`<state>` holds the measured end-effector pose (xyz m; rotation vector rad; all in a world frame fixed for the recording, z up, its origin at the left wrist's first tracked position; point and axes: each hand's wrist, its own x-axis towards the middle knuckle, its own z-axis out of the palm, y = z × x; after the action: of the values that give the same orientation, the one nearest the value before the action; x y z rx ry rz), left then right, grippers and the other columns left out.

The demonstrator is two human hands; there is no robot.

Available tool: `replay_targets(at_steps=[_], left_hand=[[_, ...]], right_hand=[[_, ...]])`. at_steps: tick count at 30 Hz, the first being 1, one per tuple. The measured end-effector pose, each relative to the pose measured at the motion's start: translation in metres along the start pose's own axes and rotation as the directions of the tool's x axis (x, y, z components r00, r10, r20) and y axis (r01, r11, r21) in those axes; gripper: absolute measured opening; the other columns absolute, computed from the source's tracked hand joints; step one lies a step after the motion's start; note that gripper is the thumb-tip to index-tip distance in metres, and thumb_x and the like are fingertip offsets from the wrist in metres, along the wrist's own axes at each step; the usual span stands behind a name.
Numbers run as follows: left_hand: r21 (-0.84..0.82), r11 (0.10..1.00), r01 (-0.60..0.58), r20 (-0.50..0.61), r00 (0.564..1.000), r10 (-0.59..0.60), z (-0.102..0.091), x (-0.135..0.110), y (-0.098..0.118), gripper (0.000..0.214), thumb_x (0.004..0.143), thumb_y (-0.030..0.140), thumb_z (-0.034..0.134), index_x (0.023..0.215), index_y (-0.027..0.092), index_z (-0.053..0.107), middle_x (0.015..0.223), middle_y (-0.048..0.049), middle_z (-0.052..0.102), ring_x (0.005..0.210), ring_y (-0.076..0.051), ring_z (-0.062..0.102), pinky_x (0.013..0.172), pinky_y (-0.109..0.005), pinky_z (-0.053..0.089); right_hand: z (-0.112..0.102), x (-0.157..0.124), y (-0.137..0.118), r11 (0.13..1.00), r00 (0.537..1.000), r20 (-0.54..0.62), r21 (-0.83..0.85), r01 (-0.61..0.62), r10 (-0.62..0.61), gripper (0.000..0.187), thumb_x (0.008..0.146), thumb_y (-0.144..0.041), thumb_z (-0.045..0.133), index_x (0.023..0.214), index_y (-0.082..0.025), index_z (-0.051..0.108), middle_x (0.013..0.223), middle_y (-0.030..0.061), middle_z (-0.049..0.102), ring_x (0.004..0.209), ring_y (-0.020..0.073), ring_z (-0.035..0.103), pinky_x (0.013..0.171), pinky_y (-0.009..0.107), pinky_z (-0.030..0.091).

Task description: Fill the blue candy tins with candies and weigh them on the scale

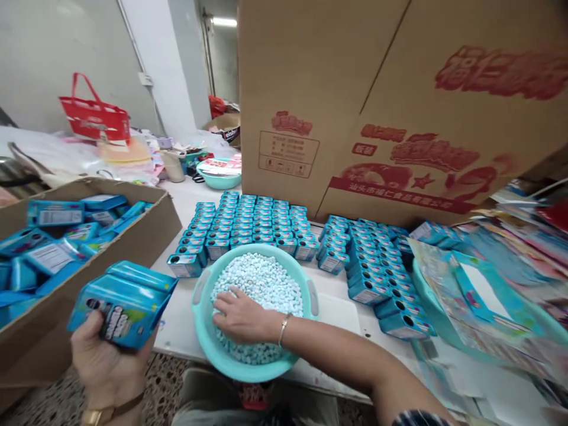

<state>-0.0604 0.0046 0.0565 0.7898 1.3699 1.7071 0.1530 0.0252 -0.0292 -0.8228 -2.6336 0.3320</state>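
My left hand (104, 367) is closed around a few blue printed candy boxes (133, 299), pressed together and tilted beside the cardboard carton. The thumb lies over the near box; most of the other fingers are hidden behind. My right hand (246, 319) rests palm down on pale blue candies (264, 278), with its fingers apart and the tips partly among them. These small pieces fill much of a turquoise basin (202, 337) with grey handles, standing at the table's front edge. Behind the basin, small blue boxes (261, 219) stand upright in tight rows, dark round holes on their tops.
An open cardboard carton (166, 207) of blue boxes occupies the left. More rows of boxes (368, 278) stand right of the basin. A large printed carton (337, 148) walls off the back. Flat packaging sheets (470, 296) cover another basin at right. Behind left sits a red bag (95, 118).
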Motion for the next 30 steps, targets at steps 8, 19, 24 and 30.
replay_targets(at_steps=[8,19,24,30], left_hand=[[0.143,0.985,0.099,0.264,0.955,-0.134,0.016,0.008,-0.020,0.052,0.052,0.040,0.079,0.095,0.020,0.058,0.079,0.0017,0.067,0.071,-0.021,0.064,0.068,-0.034,0.056],[0.484,-0.017,-0.875,0.846,0.473,-0.245,0.099,0.003,-0.036,0.044,0.064,0.025,0.062,0.105,0.016,0.052,0.108,-0.0158,0.063,0.102,-0.035,0.062,0.081,-0.042,0.049],[0.455,0.032,-0.890,0.830,0.411,-0.378,0.105,0.008,-0.072,0.047,0.060,0.030,0.067,0.103,0.015,0.053,0.102,-0.0153,0.065,0.096,-0.035,0.064,0.079,-0.040,0.050],[0.494,0.111,-0.862,0.847,0.448,-0.286,0.098,0.004,-0.081,0.047,0.062,0.029,0.063,0.107,0.019,0.053,0.107,-0.0150,0.066,0.101,-0.035,0.064,0.079,-0.039,0.048]], right_hand=[[0.019,0.021,0.029,0.955,0.993,0.118,-0.298,0.006,0.031,0.021,0.092,-0.030,0.047,0.108,-0.023,0.059,0.112,0.0077,0.062,0.114,0.0319,0.044,0.095,0.060,0.034],[-0.024,-0.069,0.047,0.711,0.740,-0.150,0.453,-0.538,0.656,0.025,0.087,-0.037,0.057,0.106,-0.024,0.068,0.118,0.0063,0.064,0.116,0.0241,0.052,0.104,0.041,0.034],[-0.004,-0.080,0.058,0.147,0.184,-0.065,0.867,-0.477,0.981,0.049,0.081,-0.043,0.056,0.124,-0.019,0.058,0.136,0.0129,0.054,0.127,0.0281,0.047,0.109,0.045,0.032],[0.027,-0.031,0.055,0.087,0.084,-0.068,0.962,-0.260,0.994,0.041,0.078,-0.053,0.057,0.103,-0.022,0.066,0.120,0.0078,0.065,0.118,0.0249,0.054,0.106,0.040,0.036]])
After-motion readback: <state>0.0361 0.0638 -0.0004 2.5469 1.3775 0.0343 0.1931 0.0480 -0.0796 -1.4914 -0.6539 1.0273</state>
